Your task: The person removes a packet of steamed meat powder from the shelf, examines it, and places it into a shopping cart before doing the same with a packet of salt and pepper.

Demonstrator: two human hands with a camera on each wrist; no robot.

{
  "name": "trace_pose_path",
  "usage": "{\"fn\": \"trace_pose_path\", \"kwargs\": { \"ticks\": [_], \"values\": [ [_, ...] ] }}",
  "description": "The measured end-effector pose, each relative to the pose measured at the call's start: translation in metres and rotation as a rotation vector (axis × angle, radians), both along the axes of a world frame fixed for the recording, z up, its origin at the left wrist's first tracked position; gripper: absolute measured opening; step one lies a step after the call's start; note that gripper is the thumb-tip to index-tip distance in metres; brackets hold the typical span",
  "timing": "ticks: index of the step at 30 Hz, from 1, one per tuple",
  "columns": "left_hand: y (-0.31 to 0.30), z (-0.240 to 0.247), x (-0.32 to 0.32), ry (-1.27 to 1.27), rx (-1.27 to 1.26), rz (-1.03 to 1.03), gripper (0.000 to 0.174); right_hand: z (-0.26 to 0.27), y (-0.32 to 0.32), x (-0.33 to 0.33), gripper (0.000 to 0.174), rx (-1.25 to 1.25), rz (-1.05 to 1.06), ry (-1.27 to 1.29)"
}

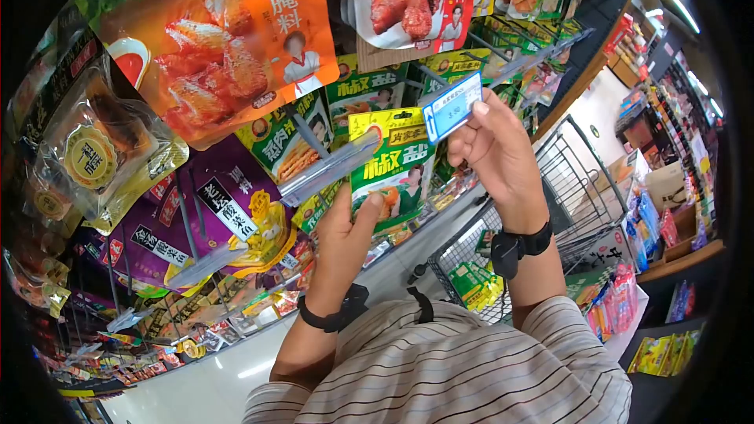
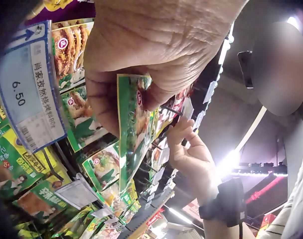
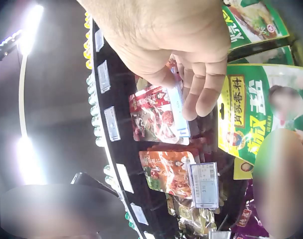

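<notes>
My left hand (image 1: 342,228) grips a green and yellow seasoning packet (image 1: 390,169) by its lower edge, thumb across the front. The packet is upright before the hanging rack, its printed front facing me. Just above and to its right, my right hand (image 1: 503,145) pinches a blue-edged price tag (image 1: 453,108) between thumb and fingers. In the left wrist view the held packet (image 2: 133,119) appears nearly edge-on under the left hand (image 2: 156,45). The right wrist view has the tag (image 3: 177,112) under the right thumb, with the packet (image 3: 236,114) beside that hand.
Large orange marinade bag (image 1: 212,47) and red marinade bag (image 1: 416,8) hang above the hands. Purple bags (image 1: 196,212) hang at left. Clear tag holders (image 1: 326,166) jut from the hooks. A wire shopping cart (image 1: 577,165) containing green packets (image 1: 475,284) stands behind the right forearm.
</notes>
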State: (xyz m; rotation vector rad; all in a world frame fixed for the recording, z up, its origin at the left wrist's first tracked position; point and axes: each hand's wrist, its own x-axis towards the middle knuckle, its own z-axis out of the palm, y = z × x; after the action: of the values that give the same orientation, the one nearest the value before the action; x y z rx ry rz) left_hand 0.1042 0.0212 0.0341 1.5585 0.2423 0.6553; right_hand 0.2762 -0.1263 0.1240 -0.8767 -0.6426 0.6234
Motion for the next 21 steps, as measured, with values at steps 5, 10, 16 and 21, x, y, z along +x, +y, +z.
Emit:
{"fn": "trace_pose_path", "kwargs": {
  "ticks": [5, 10, 16, 21],
  "values": [
    [0.006, -0.005, 0.001, 0.016, 0.074, -0.03, 0.032, 0.015, -0.001, -0.016, 0.046, 0.003, -0.155, -0.103],
    [0.003, 0.004, 0.006, -0.026, 0.002, -0.07, 0.03, 0.025, -0.003, -0.013, 0.052, 0.02, -0.134, -0.225],
    [0.001, 0.01, 0.011, -0.067, -0.102, -0.171, 0.035, 0.03, -0.006, -0.005, 0.043, 0.063, -0.096, -0.312],
    [-0.011, 0.017, 0.019, -0.097, -0.176, -0.096, 0.033, 0.029, -0.007, 0.0, 0.039, 0.052, -0.086, -0.333]
  ]
}}
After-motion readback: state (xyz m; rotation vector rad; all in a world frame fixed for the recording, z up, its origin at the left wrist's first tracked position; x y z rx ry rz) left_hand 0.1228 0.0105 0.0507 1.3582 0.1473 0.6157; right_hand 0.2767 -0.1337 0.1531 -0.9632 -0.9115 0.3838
